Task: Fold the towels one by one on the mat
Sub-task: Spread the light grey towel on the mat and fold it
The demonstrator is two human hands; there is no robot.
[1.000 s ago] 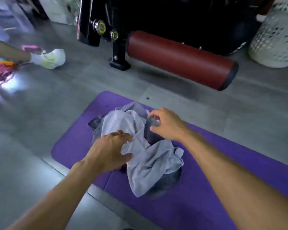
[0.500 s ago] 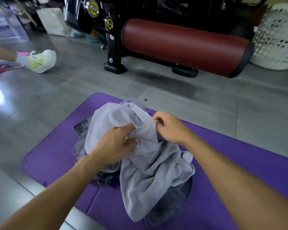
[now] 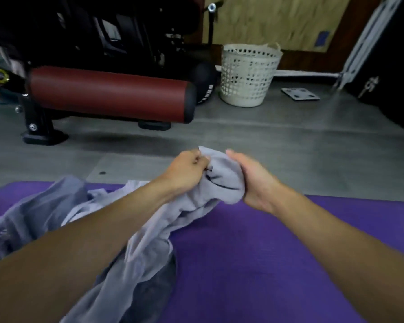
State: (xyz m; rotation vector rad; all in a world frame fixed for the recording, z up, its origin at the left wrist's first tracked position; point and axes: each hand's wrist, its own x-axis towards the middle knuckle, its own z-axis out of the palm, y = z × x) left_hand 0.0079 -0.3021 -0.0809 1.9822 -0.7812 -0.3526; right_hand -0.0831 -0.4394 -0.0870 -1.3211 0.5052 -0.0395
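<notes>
A light grey towel (image 3: 222, 180) is lifted off the purple mat (image 3: 266, 252), bunched between both hands. My left hand (image 3: 187, 171) grips its upper edge in a fist. My right hand (image 3: 254, 180) holds the bunched end from the right side, fingers wrapped behind the cloth. The rest of the towel trails down to the left under my left forearm. More grey cloth (image 3: 33, 217) lies heaped on the mat's left part, and a darker towel (image 3: 154, 287) shows beneath.
A dark red padded roller (image 3: 107, 94) on a black gym machine stands beyond the mat at left. A white perforated laundry basket (image 3: 247, 75) sits on the grey floor behind. A flat scale (image 3: 300, 94) lies to its right.
Both hands have raised the light grey towel up and away from the heap, and closed together on its end. The camera has tilted up and to the right.
</notes>
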